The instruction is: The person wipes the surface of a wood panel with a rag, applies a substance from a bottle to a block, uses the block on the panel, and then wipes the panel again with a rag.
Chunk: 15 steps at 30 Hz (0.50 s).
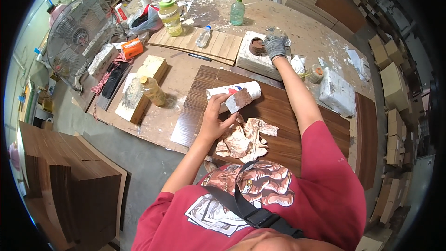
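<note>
- Paint-spattered and cluttered, the big workbench (297, 28) sat in a workshop, with stacks of brown panels (60, 176) on the floor to the person's left and boxes piled along the right wall.
- On the bench in front of the person lay a dark wood-grain board (278, 116).
- The left hand (214, 120) was bare; its fingers were curled around a small block smeared with reddish-brown filler (238, 100), held just over the board.
- Just behind that block a white tube (232, 89) lay on the board, touching or nearly touching the block; I could not tell which.
- A crumpled, stained rag (244, 140) lay on the board right beside the left wrist.
- The right hand (275, 46) wore a grey glove and reached far forward; its fingers were bent down beside a small round tub of brown filler (256, 45), though whether they gripped anything could not be told.
- That tub stood on a white, spattered block (253, 62) at the board's far edge.
- Farther back stood a green plastic bottle (237, 11) and a yellow-lidded jar (170, 17), with a clear bottle lying on a slatted wooden panel (218, 46).
- To the left a metal fan (79, 35) faced the bench, and a bottle of yellowish liquid (152, 91) lay near a wooden block (151, 69).
</note>
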### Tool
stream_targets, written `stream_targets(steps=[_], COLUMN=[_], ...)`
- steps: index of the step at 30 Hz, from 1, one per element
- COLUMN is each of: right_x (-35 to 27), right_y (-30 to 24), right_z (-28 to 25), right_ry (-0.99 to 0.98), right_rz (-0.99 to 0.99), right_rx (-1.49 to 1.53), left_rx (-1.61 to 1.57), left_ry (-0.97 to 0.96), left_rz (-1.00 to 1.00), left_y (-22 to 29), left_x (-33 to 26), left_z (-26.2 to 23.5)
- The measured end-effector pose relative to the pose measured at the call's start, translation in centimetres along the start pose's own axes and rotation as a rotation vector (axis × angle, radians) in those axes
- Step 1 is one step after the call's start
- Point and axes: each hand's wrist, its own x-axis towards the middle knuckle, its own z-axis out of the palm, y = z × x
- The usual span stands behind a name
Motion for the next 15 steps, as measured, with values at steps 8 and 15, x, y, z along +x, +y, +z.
stream_targets(steps=[8, 15], right_x=[1.5, 3.8], right_y=[2.5, 14.0], right_z=[4.9, 7.8], right_ry=[0.069, -0.002], right_rz=[0.085, 0.633], right_rx=[0.059, 0.687], left_rx=[0.023, -0.052], left_ry=[0.001, -0.001], left_rz=[-0.018, 0.056], left_y=[-0.5, 0.6], left_x=[-0.3, 0.7], left_z=[-0.4, 1.3])
